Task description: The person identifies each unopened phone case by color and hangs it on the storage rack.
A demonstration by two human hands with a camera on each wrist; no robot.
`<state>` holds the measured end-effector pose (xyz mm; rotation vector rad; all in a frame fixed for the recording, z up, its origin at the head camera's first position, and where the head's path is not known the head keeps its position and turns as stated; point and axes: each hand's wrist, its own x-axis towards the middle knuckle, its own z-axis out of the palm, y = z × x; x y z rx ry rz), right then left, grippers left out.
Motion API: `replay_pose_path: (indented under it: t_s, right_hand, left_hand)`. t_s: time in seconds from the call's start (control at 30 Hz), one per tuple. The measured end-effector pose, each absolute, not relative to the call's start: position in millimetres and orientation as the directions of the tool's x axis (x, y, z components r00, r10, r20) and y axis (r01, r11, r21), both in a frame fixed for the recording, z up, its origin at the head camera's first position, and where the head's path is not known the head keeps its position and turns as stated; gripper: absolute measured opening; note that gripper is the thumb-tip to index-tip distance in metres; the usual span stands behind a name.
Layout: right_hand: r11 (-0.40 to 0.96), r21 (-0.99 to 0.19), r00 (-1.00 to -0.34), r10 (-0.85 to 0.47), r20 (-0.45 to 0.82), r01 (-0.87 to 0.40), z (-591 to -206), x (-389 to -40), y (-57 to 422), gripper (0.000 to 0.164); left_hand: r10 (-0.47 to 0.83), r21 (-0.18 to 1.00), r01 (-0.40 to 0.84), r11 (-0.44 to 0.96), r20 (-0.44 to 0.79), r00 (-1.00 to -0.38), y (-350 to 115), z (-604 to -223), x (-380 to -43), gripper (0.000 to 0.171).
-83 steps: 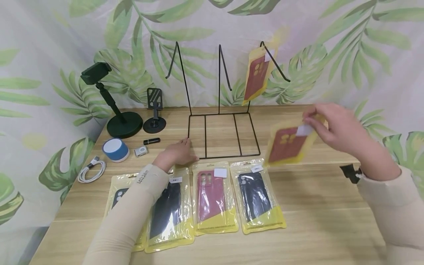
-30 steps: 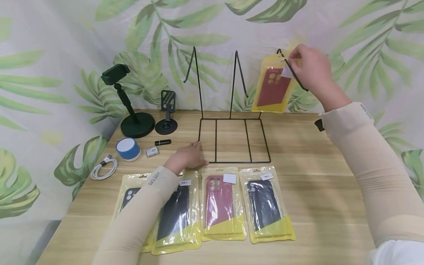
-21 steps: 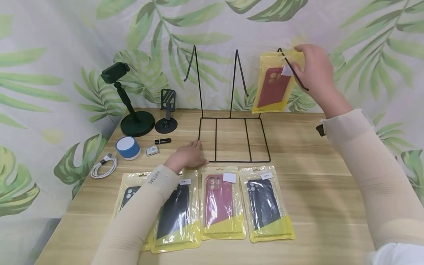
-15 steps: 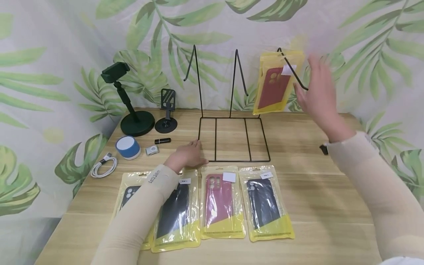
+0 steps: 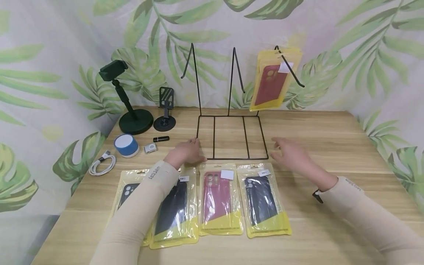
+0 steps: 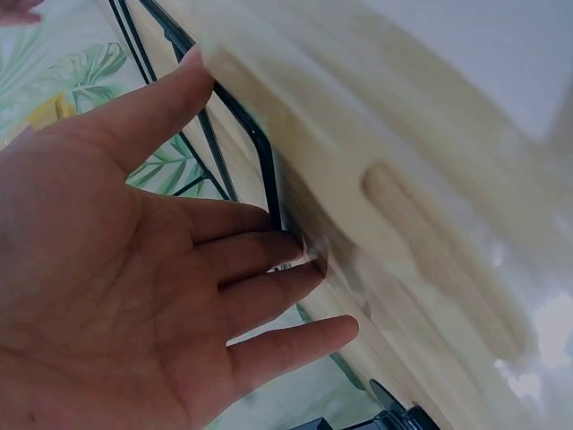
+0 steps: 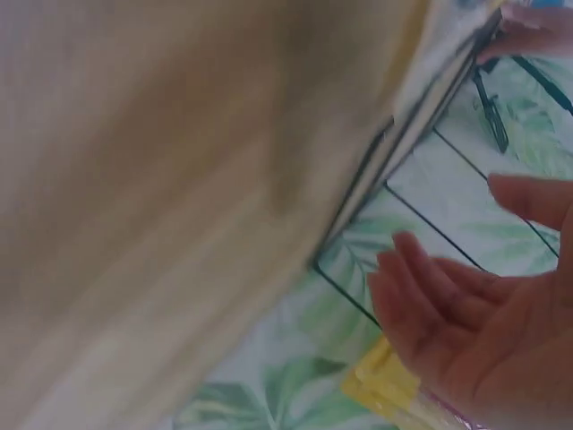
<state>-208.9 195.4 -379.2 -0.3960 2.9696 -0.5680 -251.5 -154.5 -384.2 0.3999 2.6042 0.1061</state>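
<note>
Four bagged phone cases (image 5: 216,200): saw them near front edge of table (image 5: 311,235), left hand (image 5: 186,152) spread, touching front-left corner of wire rack (image 5: 214,138), right hand (image 5: 293,156) loosely spread beside front-right corner; beyond, bagged red case (image 5: 272,86) on right hook (image 5: 292,70).

Pale leaf-patterned backdrop (image 5: 212,18), probably hanging cloth, light wood-grain table (image 5: 314,235) against it

Glare streaks the packets (image 5: 218,200); wrist views are dimmer.
</note>
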Motion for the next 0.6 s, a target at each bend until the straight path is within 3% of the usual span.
replay_pose_path:
  t_s: [0.2, 0.6]
  right_hand:
    - [0.857, -0.463, -0.941, -0.314, -0.123, -0.226, -395.4, -204.3, 186.7, 0.056]
    - [0.85, -0.483, -0.918, -0.341, -0.202, -0.21, -401.6, -202.0, 186.9, 0.043]
  left_hand:
    - [0.296, 0.141, 0.26, 0.955, -0.467, -0.833, -155.2, -383.8, -251.4, 0.092]
    - [0.289, 0.144, 0.251, 0.957, -0.465, -0.837, -154.9, -383.8, -250.7, 0.091]
